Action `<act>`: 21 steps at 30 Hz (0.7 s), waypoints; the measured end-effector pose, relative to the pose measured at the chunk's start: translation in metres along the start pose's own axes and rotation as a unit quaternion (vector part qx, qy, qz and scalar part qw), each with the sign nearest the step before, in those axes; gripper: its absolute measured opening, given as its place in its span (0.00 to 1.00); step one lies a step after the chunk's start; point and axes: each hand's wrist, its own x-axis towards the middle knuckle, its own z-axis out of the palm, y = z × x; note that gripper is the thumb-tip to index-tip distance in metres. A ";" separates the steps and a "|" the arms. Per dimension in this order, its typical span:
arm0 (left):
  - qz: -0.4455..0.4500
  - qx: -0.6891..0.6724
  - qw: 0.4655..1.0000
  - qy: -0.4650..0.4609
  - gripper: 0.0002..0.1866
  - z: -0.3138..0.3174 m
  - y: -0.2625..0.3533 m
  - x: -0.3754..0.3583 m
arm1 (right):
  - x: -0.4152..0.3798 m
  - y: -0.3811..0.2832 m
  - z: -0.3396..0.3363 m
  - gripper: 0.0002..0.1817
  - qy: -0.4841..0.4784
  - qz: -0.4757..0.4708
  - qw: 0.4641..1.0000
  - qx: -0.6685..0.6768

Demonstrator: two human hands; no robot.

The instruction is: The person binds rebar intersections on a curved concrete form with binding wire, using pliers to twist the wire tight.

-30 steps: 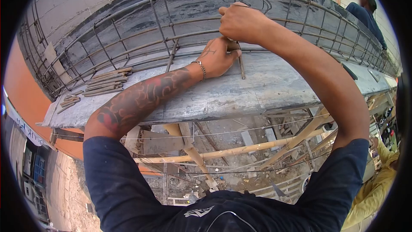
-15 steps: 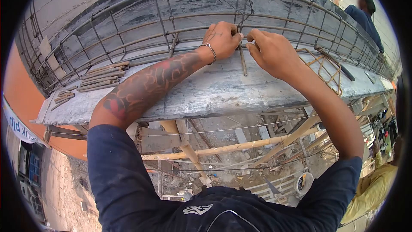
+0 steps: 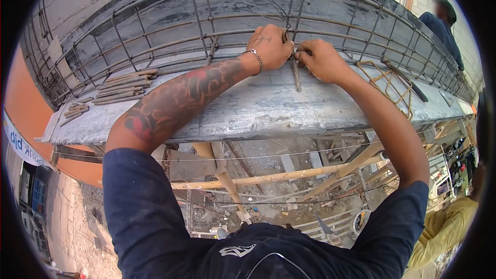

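Observation:
My left hand (image 3: 270, 46) is closed at the lower bars of a long rebar cage (image 3: 206, 36), its thumb and fingers pressed together beside an upright stirrup. Thin wire strands (image 3: 269, 1) run down from above toward this hand. Close on its right, my right hand (image 3: 321, 61) is closed in a pinch, fingertips almost meeting the left thumb. Whatever lies between the fingers of either hand is too small or hidden to make out. Below the fingertips a short rebar piece (image 3: 297, 76) sticks out from the cage over the grey board (image 3: 243, 108).
Short rebar offcuts (image 3: 124, 89) lie on the board at left. Bent stirrups (image 3: 385, 85) and a dark-handled tool (image 3: 413, 85) lie at right. Beyond the board's front edge, bamboo poles (image 3: 279, 178) cross above rubble. One person (image 3: 444, 28) is at upper right, another's yellow sleeve (image 3: 444, 227) at lower right.
My right hand has moved slightly left and down, its fingers closing from a looser pose near the left thumb. My left hand stays at the same joint. The view has shifted slightly.

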 end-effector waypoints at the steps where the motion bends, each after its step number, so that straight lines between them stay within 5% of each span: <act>1: -0.001 -0.001 1.000 0.000 0.14 0.001 -0.002 -0.001 | 0.000 -0.001 -0.002 0.11 -0.035 0.045 0.997 0.053; 13: 0.161 0.115 0.980 0.018 0.07 0.000 0.013 -0.034 | 0.016 0.009 -0.004 0.12 -0.097 0.246 0.895 0.360; 21: 0.188 0.149 0.970 -0.028 0.08 0.000 0.029 -0.040 | 0.018 -0.009 -0.006 0.10 -0.074 0.262 0.895 0.353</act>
